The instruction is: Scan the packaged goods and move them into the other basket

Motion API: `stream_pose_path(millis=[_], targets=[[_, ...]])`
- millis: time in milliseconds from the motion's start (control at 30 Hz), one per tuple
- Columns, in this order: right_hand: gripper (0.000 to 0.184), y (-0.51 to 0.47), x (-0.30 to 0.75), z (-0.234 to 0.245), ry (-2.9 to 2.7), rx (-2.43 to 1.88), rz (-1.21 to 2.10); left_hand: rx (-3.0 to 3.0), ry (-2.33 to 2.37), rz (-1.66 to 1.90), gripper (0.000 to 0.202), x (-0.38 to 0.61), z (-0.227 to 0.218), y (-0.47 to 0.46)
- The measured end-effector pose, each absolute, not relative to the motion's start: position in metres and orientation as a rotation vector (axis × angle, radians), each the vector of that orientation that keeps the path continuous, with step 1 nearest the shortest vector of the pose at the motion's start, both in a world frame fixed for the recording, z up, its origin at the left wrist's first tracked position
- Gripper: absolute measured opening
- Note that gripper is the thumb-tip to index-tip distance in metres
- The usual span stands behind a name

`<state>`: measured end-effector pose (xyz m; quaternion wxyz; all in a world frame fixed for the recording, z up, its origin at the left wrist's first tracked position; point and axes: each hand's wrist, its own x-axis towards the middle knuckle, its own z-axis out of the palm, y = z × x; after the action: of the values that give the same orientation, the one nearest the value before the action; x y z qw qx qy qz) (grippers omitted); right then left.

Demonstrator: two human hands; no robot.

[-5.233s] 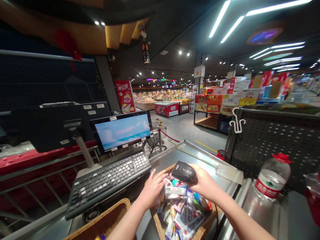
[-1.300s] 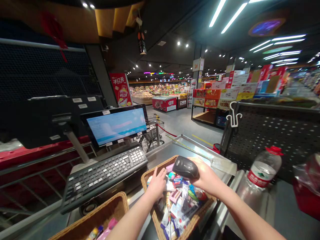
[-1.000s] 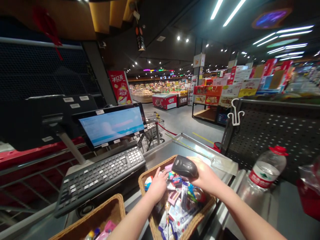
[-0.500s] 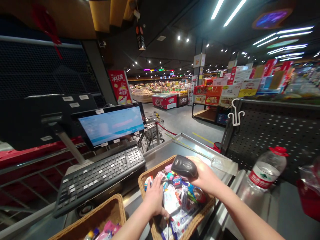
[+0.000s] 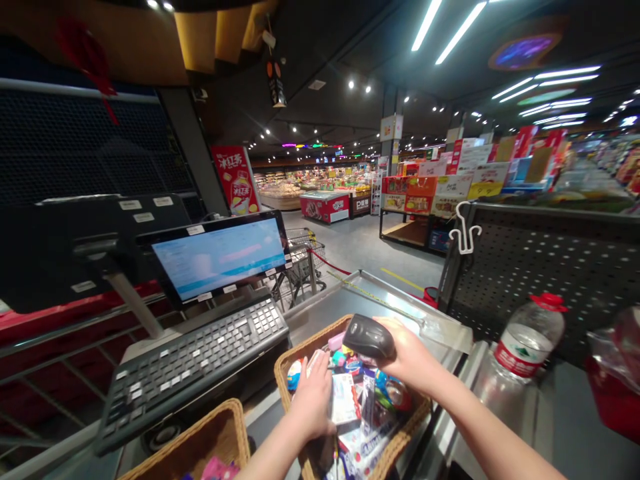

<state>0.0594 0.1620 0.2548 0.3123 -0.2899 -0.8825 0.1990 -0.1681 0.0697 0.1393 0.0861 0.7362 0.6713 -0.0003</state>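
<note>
My right hand [image 5: 403,350] is wrapped round a black handheld barcode scanner [image 5: 369,337], held over the far side of a wicker basket [image 5: 285,357]. Small packaged goods in bright wrappers fill this basket, among them a white packet [image 5: 345,400] with red edging and a silvery-white wrapper [image 5: 367,443] with blue lettering. Inside the basket's left part, my left hand [image 5: 313,393] reaches down with its fingers stretched out over the packets. A pale packet shows by its fingertips. What lies under the palm is hidden.
A second wicker basket [image 5: 233,427] with pink items stands at the lower left. Beyond it are a keyboard [image 5: 195,367] and a lit monitor [image 5: 220,257]. A large water bottle [image 5: 527,340] stands right, before a perforated panel [image 5: 555,267] with a white hook [image 5: 465,230].
My left hand has shifted slightly right within the basket, its fingers closer together. The scanner stays over the basket in my right hand. The whole view has turned a little.
</note>
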Motion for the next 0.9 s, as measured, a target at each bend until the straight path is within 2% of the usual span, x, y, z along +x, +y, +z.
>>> stream_pose_path(millis=[100, 267, 467, 700, 900], targets=[[0.051, 0.162, 0.055, 0.258, -2.338, -0.745, 0.54, 2.292, 2.043, 0.08, 0.101, -0.176, 0.159, 0.065], [0.055, 0.16, 0.045, 0.264, -2.35, -0.726, 0.556, 2.417, 2.129, 0.142, 0.08, -0.195, 0.196, 0.053], [0.054, 0.159, 0.03, 0.264, -2.349, -0.662, 0.515, 2.487, 2.31, 0.226, 0.067, -0.219, 0.224, 0.034], [0.048, 0.146, 0.006, 0.274, -2.377, -0.571, 0.447, 2.506, 2.545, 0.311, 0.069, -0.253, 0.254, 0.014], [0.037, 0.125, -0.02, 0.298, -2.397, -0.435, 0.434, 2.519, 2.728, 0.379, 0.061, -0.277, 0.275, -0.01]])
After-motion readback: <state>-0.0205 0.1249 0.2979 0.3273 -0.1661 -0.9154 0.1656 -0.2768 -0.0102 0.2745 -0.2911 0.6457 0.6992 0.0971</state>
